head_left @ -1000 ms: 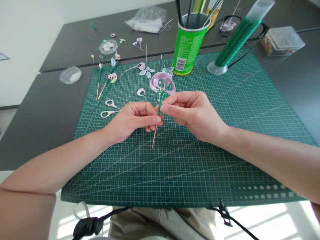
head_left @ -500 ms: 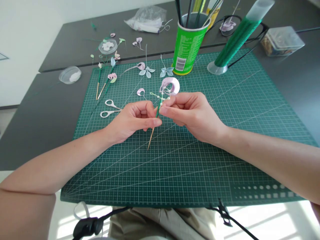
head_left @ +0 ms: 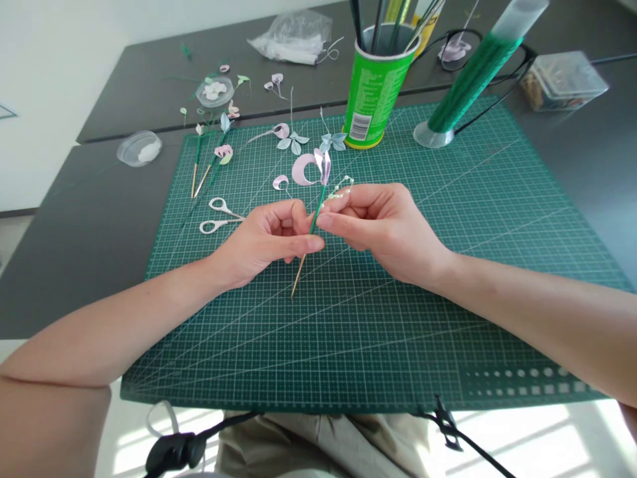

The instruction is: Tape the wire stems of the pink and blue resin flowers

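A thin wooden stick (head_left: 298,279), its upper part wrapped in green, leans between both hands. My left hand (head_left: 271,232) is closed around it, with the thumb and fingers pinching its middle. Just above that grip, the thumb and fingertips of my right hand (head_left: 383,229) pinch the green part. Pale pink petals (head_left: 322,166) stand at the stick's top, and a large crescent petal (head_left: 301,171) spreads to their left. To the right of the stem, a pale green sprig with small white beads (head_left: 343,188) rises by my right fingertips. Whether thread is also in the right fingers is hidden.
A green cutting mat (head_left: 348,345) lies under the hands. White-handled scissors (head_left: 213,227) lie left. Beyond are blue flowers (head_left: 292,143), finished sticks (head_left: 196,166), a green can (head_left: 375,93) of rods, a green-filled cylinder (head_left: 470,86) and a clear box (head_left: 565,79).
The stick has turned about its length between my fingers. The crescent petal swung from right of the stem to left, and the beaded sprig now shows on the right. Both hands stay in place.
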Demonstrator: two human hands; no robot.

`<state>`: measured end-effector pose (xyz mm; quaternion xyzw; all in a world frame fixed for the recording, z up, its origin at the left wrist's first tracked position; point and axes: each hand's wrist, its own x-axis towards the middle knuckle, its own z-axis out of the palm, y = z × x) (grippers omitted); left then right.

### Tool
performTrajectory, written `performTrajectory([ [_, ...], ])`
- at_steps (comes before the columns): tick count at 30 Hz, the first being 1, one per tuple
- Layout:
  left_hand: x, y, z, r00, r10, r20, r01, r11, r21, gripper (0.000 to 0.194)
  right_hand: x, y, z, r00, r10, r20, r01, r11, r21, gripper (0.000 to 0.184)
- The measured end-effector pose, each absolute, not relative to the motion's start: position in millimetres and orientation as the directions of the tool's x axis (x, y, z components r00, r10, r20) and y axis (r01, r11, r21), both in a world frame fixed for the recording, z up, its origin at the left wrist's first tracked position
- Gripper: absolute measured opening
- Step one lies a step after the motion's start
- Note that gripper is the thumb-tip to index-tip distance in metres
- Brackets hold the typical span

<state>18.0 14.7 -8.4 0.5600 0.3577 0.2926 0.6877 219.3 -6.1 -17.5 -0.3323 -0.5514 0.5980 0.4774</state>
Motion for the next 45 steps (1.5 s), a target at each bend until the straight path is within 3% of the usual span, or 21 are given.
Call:
performTrajectory([
  [16,10.1,16.5,-11.5,0.654,0.722,-0.226,-0.047,0.337,0.94,0.02,219.4,-4.7,-10.1,-0.355,0.921,0.16,-0.231,0.08,-0.97,0.024],
  [45,8.6,20.4,-15.0,0.629,0.75,-0.205,-0.029,0.286,0.958,0.022,218.8,-5.7,-7.7,-0.34,0.932,0.126,-0.213,0.054,-0.975,0.027],
])
